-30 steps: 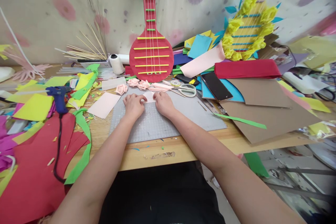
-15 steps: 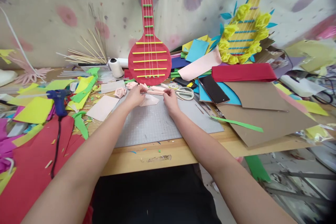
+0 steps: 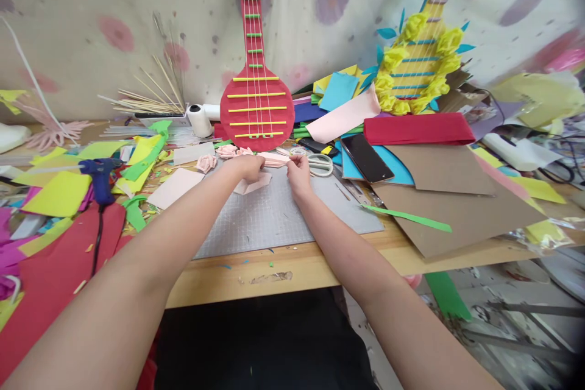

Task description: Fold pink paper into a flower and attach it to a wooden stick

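My left hand [image 3: 250, 167] is palm down near the back of the grey cutting mat [image 3: 274, 216], its fingers curled. Their grip is partly hidden. Below it shows a pale pink paper piece [image 3: 254, 184] with angled edges. My right hand [image 3: 299, 175] is closed in a pinch at the right end of a folded pale pink paper strip [image 3: 275, 160], which spans the gap between both hands. Pink paper roses [image 3: 206, 163] sit to the left, beyond my left wrist. Light-handled scissors [image 3: 320, 164] lie just right of my right hand.
A red paper lute [image 3: 256, 113] leans on the wall behind my hands. To the left are a blue glue gun [image 3: 99, 177] and paper scraps. A phone [image 3: 367, 158], brown cardboard [image 3: 457, 213] and a yellow flowered instrument [image 3: 414, 73] are on the right.
My left hand has turned palm down and reached slightly farther over the pink paper. My right hand has shifted a little right, beside the strip's end. The camera view has shifted slightly.
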`<state>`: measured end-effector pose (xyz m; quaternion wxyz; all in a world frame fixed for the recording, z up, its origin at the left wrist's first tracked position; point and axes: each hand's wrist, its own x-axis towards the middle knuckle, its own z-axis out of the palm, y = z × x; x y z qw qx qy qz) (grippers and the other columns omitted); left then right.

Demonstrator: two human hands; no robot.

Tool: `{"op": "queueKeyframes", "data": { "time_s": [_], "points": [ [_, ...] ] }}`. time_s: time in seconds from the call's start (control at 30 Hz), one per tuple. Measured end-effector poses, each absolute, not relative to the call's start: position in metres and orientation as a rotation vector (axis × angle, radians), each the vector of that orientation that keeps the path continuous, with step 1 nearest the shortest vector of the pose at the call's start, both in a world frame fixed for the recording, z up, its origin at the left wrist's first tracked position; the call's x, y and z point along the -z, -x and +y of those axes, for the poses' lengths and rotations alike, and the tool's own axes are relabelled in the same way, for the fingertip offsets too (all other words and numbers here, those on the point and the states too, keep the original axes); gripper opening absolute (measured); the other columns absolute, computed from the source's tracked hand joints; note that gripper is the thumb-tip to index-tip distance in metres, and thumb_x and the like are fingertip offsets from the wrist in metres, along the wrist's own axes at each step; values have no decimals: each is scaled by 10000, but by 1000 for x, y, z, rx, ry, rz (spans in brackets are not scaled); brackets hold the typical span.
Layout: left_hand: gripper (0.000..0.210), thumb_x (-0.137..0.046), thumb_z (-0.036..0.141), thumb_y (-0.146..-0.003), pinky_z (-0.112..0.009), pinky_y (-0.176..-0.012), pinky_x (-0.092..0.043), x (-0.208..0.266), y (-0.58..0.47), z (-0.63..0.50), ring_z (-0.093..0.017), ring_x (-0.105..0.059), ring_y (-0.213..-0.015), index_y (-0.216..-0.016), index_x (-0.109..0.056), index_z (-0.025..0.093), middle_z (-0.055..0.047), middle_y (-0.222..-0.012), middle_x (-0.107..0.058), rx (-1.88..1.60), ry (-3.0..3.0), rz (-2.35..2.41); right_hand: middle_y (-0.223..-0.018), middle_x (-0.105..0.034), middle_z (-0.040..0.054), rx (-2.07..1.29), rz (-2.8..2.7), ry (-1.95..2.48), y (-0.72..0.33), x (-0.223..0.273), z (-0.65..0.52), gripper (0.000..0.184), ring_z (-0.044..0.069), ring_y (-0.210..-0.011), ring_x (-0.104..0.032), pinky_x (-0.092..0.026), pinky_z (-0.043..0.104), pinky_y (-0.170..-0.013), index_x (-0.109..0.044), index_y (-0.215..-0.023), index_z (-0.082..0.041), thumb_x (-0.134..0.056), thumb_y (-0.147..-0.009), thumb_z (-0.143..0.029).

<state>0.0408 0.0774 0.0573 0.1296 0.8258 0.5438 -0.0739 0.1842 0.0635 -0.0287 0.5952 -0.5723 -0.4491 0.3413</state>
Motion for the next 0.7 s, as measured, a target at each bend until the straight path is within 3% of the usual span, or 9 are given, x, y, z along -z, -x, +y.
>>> {"op": "queueKeyframes", "data": {
  "time_s": [0.13, 0.23, 0.5, 0.6, 0.7],
  "points": [
    [119, -584, 147, -518, -287, -706, -446, -59, -35, 78, -207, -596, -703, -618, -599, 210, -45, -688, -640, 129, -2414, 1522, -733, -470, -13, -811, -1093, 1351, -184, 26, 61, 214, 130, -658, -451, -383, 239, -626, -446, -940, -196, -411, -728, -202],
    [92, -568, 119, -508, -291, -717, -447, -62, -28, 76, -199, -591, -684, -499, -531, 203, -24, -601, -597, -131, -2289, 1565, -736, -462, -9, -761, -1097, 1351, -183, 22, 58, 213, 132, -673, -457, -388, 241, -641, -439, -935, -196, -393, -727, -188],
    [132, -544, 72, -604, -340, -612, -535, -43, -14, 46, -154, -577, -629, -575, -453, 162, -3, -613, -506, -958, -1257, 1523, -785, -467, 8, -669, -1273, 1289, -177, 4, 40, 165, 121, -707, -463, -396, 245, -682, -407, -868, -189, -394, -703, -183],
    [111, -511, 35, -633, -338, -653, -557, -32, -17, 31, -142, -597, -647, -629, -488, 143, -26, -646, -554, -1074, -894, 1415, -806, -505, 10, -637, -1708, 1159, -173, -3, 28, 250, 131, -704, -461, -395, 269, -695, -452, -943, -185, -495, -702, -238],
    [128, -487, 11, -647, -309, -672, -564, -28, -18, 23, -122, -594, -621, -637, -495, 138, -15, -610, -539, -1113, -740, 1359, -962, -539, 52, -429, -2137, 1018, -168, -5, 18, 338, 172, -882, -476, -381, 313, -819, -478, -1006, -187, -554, -678, -213]
  ]
}}
